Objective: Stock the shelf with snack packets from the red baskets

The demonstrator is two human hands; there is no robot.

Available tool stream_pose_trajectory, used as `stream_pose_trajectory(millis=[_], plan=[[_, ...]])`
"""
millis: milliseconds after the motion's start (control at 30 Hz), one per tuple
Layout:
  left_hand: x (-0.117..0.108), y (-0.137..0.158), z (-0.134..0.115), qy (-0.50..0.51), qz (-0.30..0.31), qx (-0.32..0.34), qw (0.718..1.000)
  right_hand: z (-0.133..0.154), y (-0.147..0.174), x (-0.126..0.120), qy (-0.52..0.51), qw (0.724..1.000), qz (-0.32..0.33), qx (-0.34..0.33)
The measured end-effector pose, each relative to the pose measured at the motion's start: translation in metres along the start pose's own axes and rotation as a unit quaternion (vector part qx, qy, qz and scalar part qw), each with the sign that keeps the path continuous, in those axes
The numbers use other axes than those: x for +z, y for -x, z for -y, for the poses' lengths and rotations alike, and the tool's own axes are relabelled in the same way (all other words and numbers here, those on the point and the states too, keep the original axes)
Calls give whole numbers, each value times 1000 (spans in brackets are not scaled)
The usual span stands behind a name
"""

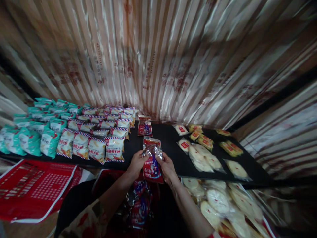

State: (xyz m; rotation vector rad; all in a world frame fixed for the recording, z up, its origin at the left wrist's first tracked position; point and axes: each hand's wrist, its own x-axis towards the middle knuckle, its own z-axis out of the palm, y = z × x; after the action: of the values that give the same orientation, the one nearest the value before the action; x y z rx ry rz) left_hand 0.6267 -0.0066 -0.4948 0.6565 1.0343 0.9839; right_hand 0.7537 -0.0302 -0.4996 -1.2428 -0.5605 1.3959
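Between my two hands is a red and purple snack packet [152, 168] with a clear window near its top. My left hand [136, 164] grips its left edge, and my right hand [167, 167] pinches the right edge, thumbs on the front. The packet is held over the front part of a black shelf [170, 140]. Just behind it, a similar red packet [145, 126] lies on the shelf. More purple and red packets [140, 208] sit below my forearms, in a dark container partly hidden by my arms.
Rows of white striped bags [96, 148] and teal bags [29, 140] fill the shelf's left side. Flat round wrapped breads [204, 158] and yellow packs [205, 142] lie at right. Below are a red crate [42, 188] and more wrapped breads [218, 201]. Striped plastic sheeting [148, 59] hangs behind.
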Motion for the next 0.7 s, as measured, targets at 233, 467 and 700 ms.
stream_pose_trajectory(millis=[233,467,700], plan=[[5,-16,5,18,-38,5,999,1,-16,-1,29,999,-12,-20],[3,-33,4,-98,-74,92,988,-2,-21,3,38,998,-31,-25],[6,-29,-13,-178,-61,135,973,9,-10,18,-32,999,-35,-15]])
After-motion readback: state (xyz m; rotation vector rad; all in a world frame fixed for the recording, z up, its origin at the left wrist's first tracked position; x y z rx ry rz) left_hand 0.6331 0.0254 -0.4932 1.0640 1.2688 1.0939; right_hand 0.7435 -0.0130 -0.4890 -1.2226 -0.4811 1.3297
